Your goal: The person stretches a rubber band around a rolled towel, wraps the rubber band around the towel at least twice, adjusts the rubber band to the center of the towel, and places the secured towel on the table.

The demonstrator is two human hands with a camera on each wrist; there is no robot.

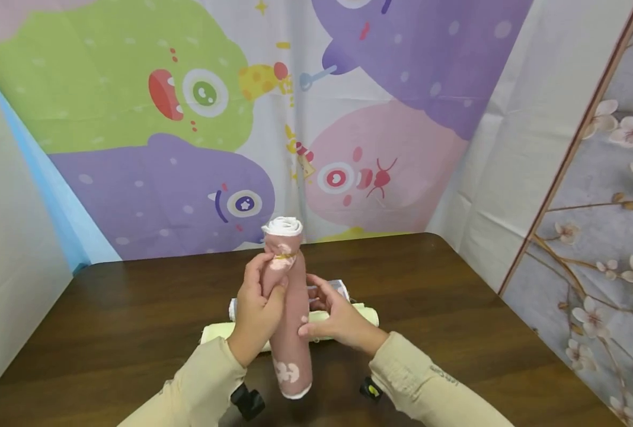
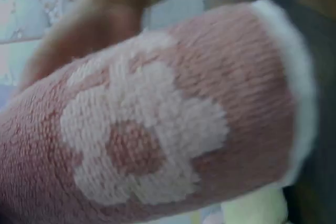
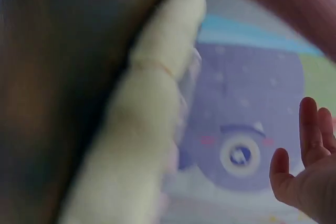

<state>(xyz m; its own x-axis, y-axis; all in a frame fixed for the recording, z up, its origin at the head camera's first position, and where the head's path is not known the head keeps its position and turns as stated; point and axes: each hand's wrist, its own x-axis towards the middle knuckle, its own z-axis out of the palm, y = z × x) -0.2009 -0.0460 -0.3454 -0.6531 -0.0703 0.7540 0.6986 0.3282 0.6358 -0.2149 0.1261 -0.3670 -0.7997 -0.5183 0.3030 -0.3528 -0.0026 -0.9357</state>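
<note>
A pink rolled towel (image 1: 291, 308) with white flower patterns stands nearly upright in the head view, a thin yellow band near its top. My left hand (image 1: 260, 305) grips its upper part, thumb across the front. At its right side is my right hand (image 1: 343, 320), thumb close against the roll and fingers loosely spread. In the right wrist view, the right hand (image 3: 312, 174) has its fingers extended. The left wrist view shows the pink roll's flower (image 2: 142, 135) and white end up close. Behind it lie a pale yellow-green rolled towel (image 1: 368, 314) and a grey-white rolled one (image 1: 339, 289).
A dark wooden table (image 1: 135, 332) lies beneath. A cartoon-patterned cloth (image 1: 290, 118) hangs at the back, with a white panel (image 1: 7, 237) on the left and a flowered curtain (image 1: 604, 267) on the right. Small black devices (image 1: 248, 403) show below the sleeves.
</note>
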